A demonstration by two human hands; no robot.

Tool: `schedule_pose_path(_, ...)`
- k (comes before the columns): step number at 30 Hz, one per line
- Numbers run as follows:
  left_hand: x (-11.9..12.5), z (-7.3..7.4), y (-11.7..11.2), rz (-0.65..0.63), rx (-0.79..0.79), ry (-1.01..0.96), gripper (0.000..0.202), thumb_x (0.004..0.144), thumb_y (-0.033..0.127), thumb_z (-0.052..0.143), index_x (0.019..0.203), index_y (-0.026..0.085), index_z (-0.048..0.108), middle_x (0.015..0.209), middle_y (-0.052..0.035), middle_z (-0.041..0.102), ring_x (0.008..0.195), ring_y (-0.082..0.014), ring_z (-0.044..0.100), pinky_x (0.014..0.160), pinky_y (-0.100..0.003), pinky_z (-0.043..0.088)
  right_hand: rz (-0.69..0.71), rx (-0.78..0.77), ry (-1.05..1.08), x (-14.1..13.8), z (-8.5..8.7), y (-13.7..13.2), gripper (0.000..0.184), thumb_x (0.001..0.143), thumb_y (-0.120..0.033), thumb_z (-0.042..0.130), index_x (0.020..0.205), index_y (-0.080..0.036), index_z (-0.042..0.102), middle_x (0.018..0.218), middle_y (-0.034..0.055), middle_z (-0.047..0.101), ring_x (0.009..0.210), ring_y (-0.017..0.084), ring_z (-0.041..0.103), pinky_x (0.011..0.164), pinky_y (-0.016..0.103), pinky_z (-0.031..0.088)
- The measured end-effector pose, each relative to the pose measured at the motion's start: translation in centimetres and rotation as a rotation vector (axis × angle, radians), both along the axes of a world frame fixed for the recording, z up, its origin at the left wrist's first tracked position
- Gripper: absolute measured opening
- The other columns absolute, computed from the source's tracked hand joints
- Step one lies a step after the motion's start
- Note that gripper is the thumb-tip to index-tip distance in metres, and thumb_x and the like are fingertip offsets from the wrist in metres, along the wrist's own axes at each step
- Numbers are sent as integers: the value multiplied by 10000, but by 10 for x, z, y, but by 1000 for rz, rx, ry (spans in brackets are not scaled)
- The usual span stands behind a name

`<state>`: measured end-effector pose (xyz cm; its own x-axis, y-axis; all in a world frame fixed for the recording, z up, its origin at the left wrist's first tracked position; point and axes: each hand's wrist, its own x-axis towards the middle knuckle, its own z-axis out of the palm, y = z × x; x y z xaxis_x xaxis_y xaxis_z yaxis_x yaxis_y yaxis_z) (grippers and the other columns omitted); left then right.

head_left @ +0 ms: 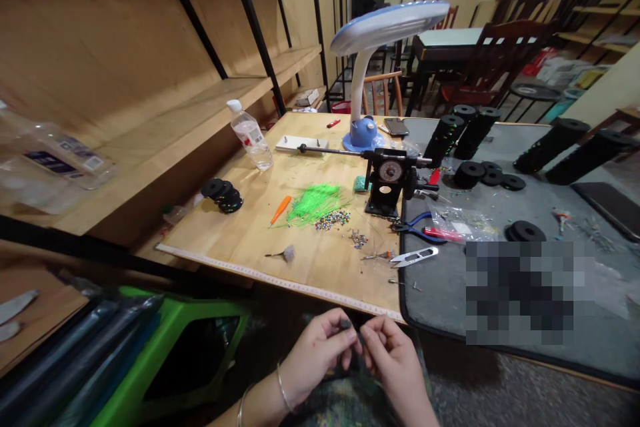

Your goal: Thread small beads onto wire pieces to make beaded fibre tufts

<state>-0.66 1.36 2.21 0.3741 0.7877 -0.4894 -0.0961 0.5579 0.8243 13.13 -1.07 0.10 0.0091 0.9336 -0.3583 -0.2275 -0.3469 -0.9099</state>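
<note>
My left hand (320, 350), with bangles on its wrist, is closed in front of the table edge. Between its thumb and fingers shows a small dark grey piece (346, 324), too small to name. Close beside it, fingertips almost meeting, my right hand (395, 357) is pinched; whatever it holds is hidden. On the wooden table (215, 233) beyond lie bright green strands (315, 203), a heap of coloured beads (334, 219), an orange pen-like tool (280, 211) and a pale feathery tuft (289, 253). Thread snips (415, 257) rest nearest my right hand, on the mat's edge.
A black crank winder (384, 180) with a long rod stands mid-table, before a desk lamp (363, 130). Blue-handled pliers (420, 221), black foam spools (469, 174) and plastic bags occupy the grey mat (435, 307). A water bottle (251, 137) stands left. One mat area is pixelated.
</note>
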Motion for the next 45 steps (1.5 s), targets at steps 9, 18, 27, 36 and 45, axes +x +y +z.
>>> schedule_pose_path(9,4,-4,-3,-1,-53,10,317,670,412,701,666,155,515,594,2,602,409,-49,410,423,-203,161,15,10,-31,2,-3,1,471,670,-610,706,659,-148,615,464,-39,504,409,90,395,406,199,291)
schedule_pose_path(18,4,-4,-4,-52,36,37,391,712,503,692,681,166,496,490,49,500,415,-51,359,429,-197,187,-23,17,-56,0,-4,2,481,636,-626,713,621,-161,591,441,-67,441,406,85,350,406,201,271)
schedule_pose_path(27,8,-13,-5,92,50,2,381,714,483,696,737,175,471,565,74,480,399,-41,419,399,-175,202,-57,58,-80,-2,-12,-1,466,687,-616,677,643,-163,576,476,-66,436,428,92,354,421,201,282)
schedule_pose_path(36,8,-16,-5,138,32,-5,397,706,484,696,704,186,433,559,83,453,392,-37,407,405,-176,194,-44,164,-151,-6,-13,-4,400,770,-542,641,645,-167,581,524,-26,534,483,124,450,472,217,360)
schedule_pose_path(45,6,-13,-6,83,295,193,305,825,434,582,707,191,440,516,74,426,461,-81,414,486,-207,323,-4,236,-267,-3,-14,-5,356,835,-473,594,654,-166,605,538,-5,582,495,131,469,484,219,361)
